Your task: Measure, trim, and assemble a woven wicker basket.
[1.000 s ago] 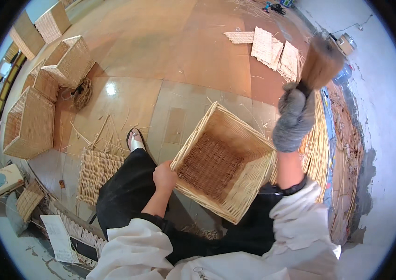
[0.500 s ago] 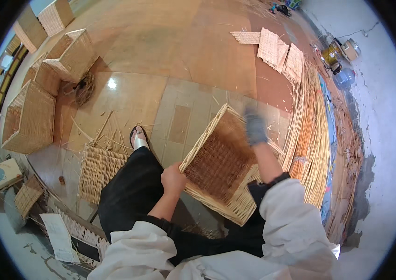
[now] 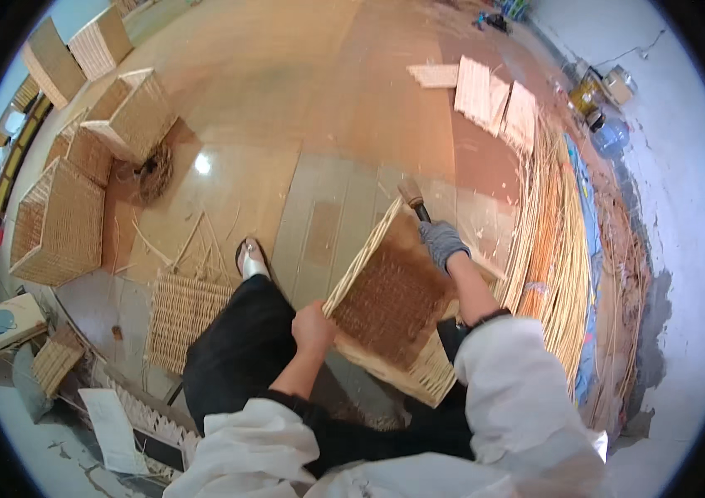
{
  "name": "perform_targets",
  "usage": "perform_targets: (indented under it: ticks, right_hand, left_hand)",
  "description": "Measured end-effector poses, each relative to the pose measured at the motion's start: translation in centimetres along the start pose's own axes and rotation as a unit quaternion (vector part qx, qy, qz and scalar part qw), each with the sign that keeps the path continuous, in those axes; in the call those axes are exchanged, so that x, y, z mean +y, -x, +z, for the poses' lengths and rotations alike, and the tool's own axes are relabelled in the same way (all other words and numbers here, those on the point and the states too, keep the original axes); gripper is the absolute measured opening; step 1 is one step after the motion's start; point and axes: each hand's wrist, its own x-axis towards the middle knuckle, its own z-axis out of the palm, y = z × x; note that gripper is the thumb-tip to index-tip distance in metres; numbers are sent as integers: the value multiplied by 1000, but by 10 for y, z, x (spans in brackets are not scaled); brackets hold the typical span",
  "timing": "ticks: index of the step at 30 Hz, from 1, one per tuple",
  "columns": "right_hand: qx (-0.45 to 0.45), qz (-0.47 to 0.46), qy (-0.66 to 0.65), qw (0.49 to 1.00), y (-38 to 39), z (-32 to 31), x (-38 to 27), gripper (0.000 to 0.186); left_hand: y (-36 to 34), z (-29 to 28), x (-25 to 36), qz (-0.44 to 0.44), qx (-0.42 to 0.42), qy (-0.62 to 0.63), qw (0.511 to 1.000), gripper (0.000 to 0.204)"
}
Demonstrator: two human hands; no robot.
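Across the person's lap, a rectangular wicker basket (image 3: pixel 394 311) sits tilted, its open side turned up and away, bottom resting against black trousers (image 3: pixel 240 349). Left hand (image 3: pixel 313 329), bare, has its grip closed on the near-left rim, apparently steadying the basket at that angle. Right hand (image 3: pixel 442 243), in a grey glove, has its grip closed around a wooden-handled tool (image 3: pixel 411 197) held at the far rim, head end pointing at the top edge; probably positioned for working the weave there. One shoe (image 3: pixel 250 257) shows on the floor beyond the knee. Flat woven panel (image 3: pixel 182 315) lies on the floor left of the leg. Long bundle of willow rods (image 3: pixel 556 249) lies along the right, within reach. Finished baskets (image 3: pixel 58 220) stand stacked far left; woven mats (image 3: pixel 489 100) lie further out.
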Motion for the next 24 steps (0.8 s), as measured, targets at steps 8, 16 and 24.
perform_targets:
  ticks: [8,16,24]
  right_hand:
    - [100,-16,87,991,153,-53,90,29]
    - [50,18,-160,986,120,57,173,41]
    - [20,-27,-82,996,146,12,74,37]
  left_hand:
    - [-2,3,15,-5,-6,24,1000,27]
    - [68,45,-9,-134,59,153,977,22]
    - [147,54,36,-91,-178,285,937,41]
